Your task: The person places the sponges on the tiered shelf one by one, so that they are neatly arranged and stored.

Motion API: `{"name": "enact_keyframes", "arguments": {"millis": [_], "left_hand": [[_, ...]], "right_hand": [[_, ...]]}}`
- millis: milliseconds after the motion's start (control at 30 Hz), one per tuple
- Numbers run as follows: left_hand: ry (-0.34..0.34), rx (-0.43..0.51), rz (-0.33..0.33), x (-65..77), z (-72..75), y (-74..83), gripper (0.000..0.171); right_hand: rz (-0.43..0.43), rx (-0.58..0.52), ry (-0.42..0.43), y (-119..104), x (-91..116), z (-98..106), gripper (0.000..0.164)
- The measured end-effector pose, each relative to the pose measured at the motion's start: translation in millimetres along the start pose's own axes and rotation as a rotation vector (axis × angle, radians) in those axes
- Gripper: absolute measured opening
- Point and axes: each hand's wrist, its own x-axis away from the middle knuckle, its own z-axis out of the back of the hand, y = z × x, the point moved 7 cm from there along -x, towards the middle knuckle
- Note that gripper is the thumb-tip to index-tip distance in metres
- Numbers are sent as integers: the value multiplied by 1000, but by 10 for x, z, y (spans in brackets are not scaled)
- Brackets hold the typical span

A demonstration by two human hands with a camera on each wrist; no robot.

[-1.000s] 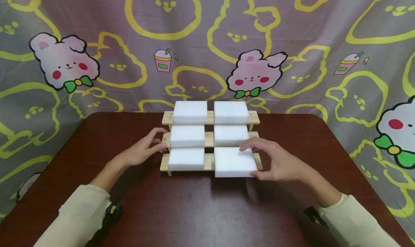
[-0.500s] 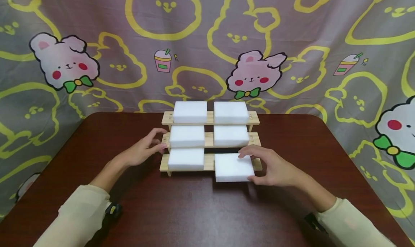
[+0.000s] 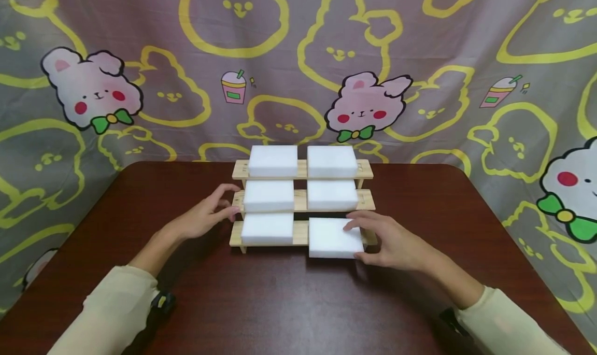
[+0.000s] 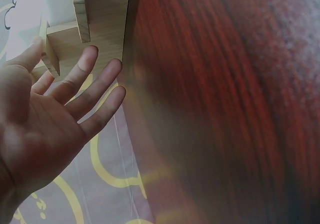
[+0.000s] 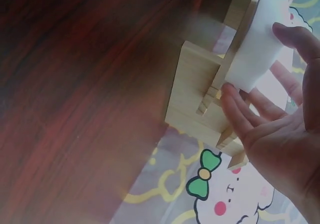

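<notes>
A three-tier wooden rack (image 3: 300,233) holds several white foam blocks in two columns. In the head view my right hand (image 3: 396,243) pinches the bottom right foam block (image 3: 333,236) between thumb and fingers. That block overhangs the front edge of the bottom shelf; whether it rests fully on the shelf, I cannot tell. In the right wrist view the thumb of the right hand (image 5: 280,134) is on the white block (image 5: 257,44). My left hand (image 3: 200,217) holds the left end of the middle shelf; its other fingers (image 4: 100,109) extend free.
The rack stands on a dark red-brown wooden table (image 3: 280,303). Behind it hangs a grey curtain (image 3: 280,70) with rabbit and cup prints. Two more blocks sit on the top shelf, including the top left block (image 3: 272,160).
The right hand has brought the bottom right block down and toward me, then slightly back toward the rack. The left hand stays at the rack's end.
</notes>
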Motion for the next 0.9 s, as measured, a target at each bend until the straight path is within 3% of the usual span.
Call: {"name": "enact_keyframes", "arguments": {"millis": [367,633,900], "left_hand": [[-2,4,-3,-3,0,-12,48],[-2,8,-3,-9,-3,-21,48],[1,11,-7,-10,-2,-22,48]], "right_hand": [[-92,43,-7,-17,39,27,48],[-105,-38,7,29,-3,19,44],[-100,-86,82,87,-36,14,41]]}}
